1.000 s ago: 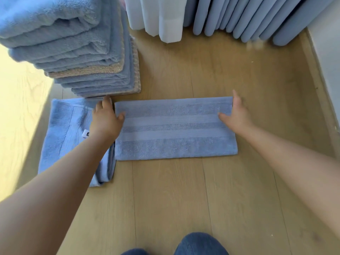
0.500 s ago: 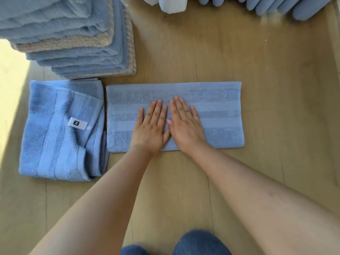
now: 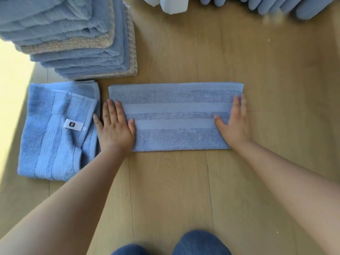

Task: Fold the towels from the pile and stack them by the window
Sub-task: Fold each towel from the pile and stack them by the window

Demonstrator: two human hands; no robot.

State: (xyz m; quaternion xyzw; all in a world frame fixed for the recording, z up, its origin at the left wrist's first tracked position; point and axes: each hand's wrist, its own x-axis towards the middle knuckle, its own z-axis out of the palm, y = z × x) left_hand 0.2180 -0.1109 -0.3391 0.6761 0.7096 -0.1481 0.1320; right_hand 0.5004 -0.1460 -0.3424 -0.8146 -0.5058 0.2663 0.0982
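Observation:
A blue towel folded into a long strip lies flat on the wooden floor in front of me. My left hand presses flat on its left end with fingers straight. My right hand presses flat on its right end. To the left lies a loosely folded lighter blue towel with a white label. Behind that stands a tall stack of folded towels, blue and beige.
White and blue curtains hang at the far edge of the floor. My knees in blue jeans show at the bottom. Sunlight falls on the floor at the far left.
Both hands slid apart from the middle of the strip to its two ends, smoothing it. A second ago they were also at the ends.

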